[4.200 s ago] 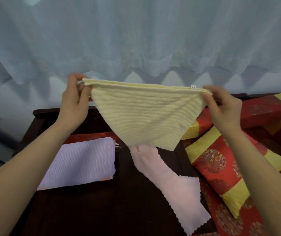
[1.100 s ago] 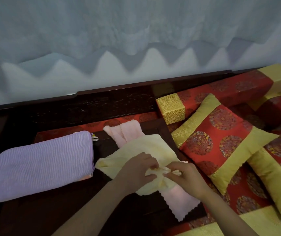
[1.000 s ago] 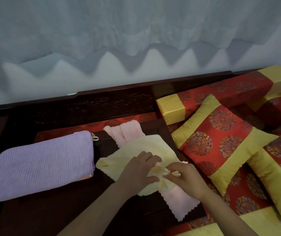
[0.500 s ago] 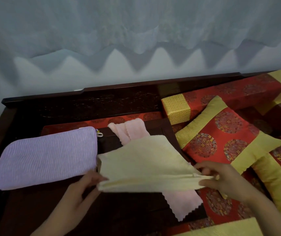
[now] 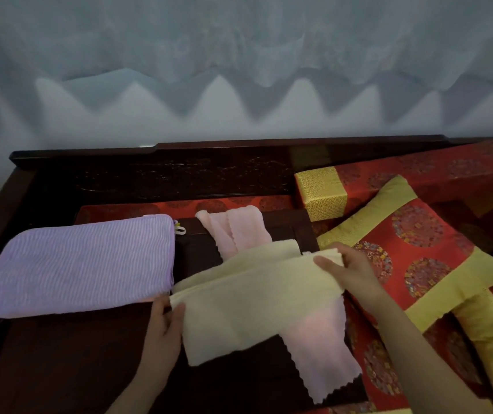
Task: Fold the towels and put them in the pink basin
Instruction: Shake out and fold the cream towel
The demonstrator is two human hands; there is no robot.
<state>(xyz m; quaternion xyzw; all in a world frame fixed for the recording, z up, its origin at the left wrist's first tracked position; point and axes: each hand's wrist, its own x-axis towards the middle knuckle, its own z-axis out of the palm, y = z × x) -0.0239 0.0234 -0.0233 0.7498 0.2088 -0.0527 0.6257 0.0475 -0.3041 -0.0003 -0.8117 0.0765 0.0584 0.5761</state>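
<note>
The left hand point(image 5: 163, 321) pinches the near-left corner of the yellow towel point(image 5: 254, 297), and the right hand point(image 5: 348, 271) grips its far-right end, so the cloth hangs folded over between them, draped across the pink towel point(image 5: 239, 231) on the dark wooden table point(image 5: 69, 363). This looks like mid-fold; next the halves need squaring and laying flat. The purple towel point(image 5: 81, 264) lies folded just beside it. No pink basin shows anywhere.
</note>
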